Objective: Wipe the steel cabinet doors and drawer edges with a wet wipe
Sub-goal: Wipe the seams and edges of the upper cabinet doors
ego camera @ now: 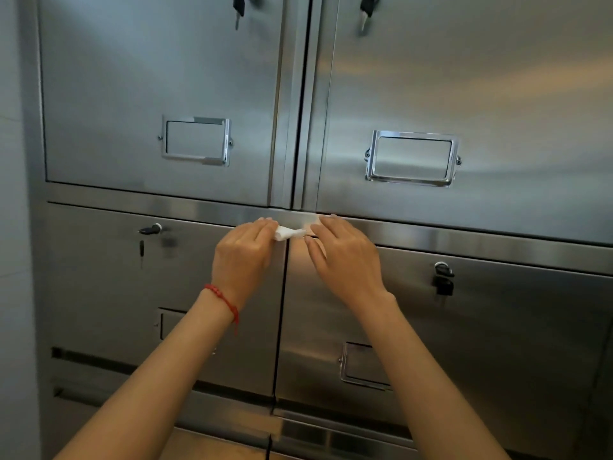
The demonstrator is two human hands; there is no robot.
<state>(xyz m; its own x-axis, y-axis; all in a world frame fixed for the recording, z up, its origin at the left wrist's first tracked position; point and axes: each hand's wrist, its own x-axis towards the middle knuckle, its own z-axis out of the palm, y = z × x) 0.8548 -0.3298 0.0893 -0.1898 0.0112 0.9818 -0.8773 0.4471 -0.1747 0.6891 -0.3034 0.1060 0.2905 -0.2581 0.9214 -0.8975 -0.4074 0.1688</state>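
Now we have the wet wipe (288,233) bunched into a small white roll, stretched between our two hands right at the horizontal steel rail (431,232) that separates the upper doors from the lower ones. Our left hand (243,257) pinches one end of it with curled fingers, and our right hand (345,257) takes the other end; its fingertips (331,216) reach up to the rail, though we cannot see exactly how they hold the wipe.

To do this step well, we judge that the wipe should be opened flatter before we rub, because a tight roll touches only a thin line of metal. We would then press it along the rail and down into the vertical seam (282,310) just below the grip, where dirt likes to collect.

Further out, above the grip, are the upper left door (132,94) and the upper right door (481,78), each with a chrome label holder (411,158). Beside the grip, lower, keys hang in the left lock (151,230) and the right lock (442,277); we should wipe around them gently, so they do not turn or fall.
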